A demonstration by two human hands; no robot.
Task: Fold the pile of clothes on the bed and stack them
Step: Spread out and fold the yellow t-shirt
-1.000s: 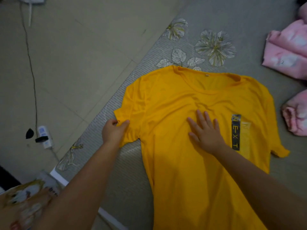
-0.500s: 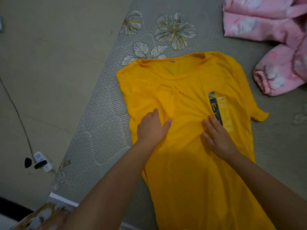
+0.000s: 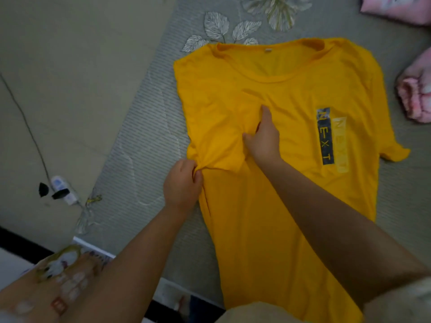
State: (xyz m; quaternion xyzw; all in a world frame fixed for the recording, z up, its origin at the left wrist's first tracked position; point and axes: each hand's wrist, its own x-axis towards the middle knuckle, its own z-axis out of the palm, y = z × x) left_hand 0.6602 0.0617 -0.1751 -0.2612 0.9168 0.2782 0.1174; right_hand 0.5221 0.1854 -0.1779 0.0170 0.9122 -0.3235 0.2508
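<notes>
Fingers, left: fingers point(image 3: 194, 170) of the left hand point(image 3: 182, 185) are bunched and clamped on a fold of the yellow T-shirt point(image 3: 279, 194) at its left side edge, just below the folded-in sleeve point(image 3: 217, 141).
Fingers, right: the right hand point(image 3: 264, 136) lies on the shirt's chest, fingers straight and close together, thumb spread toward the sleeve, pressing the cloth flat rather than gripping it.
Shirt's place: spread front-up on the bed point(image 3: 144, 127), collar away from the person and hem toward them; the printed NEXT panel point(image 3: 325, 136) is to the right of the pressing hand.
Fold so far: left sleeve is turned in over the chest; right sleeve point(image 3: 394, 152) lies out flat, not yet folded.
Doing it well: I judge the step to be bringing the left side in over the body. Keep the right hand as the crease anchor, draw the pinched edge across in a line parallel to the shirt's side, and smooth the bunching under the left fingers before letting go.
Risk: the pinch gathers wrinkles at the shirt's edge; a crooked pull would likely skew the fold.
Arm pose: both forearms reach forward over the shirt's lower half, the right crossing its middle, the left along its left edge.
Nearby: pink clothes point(image 3: 412, 94) lie right of the shirt, apart from it.
</notes>
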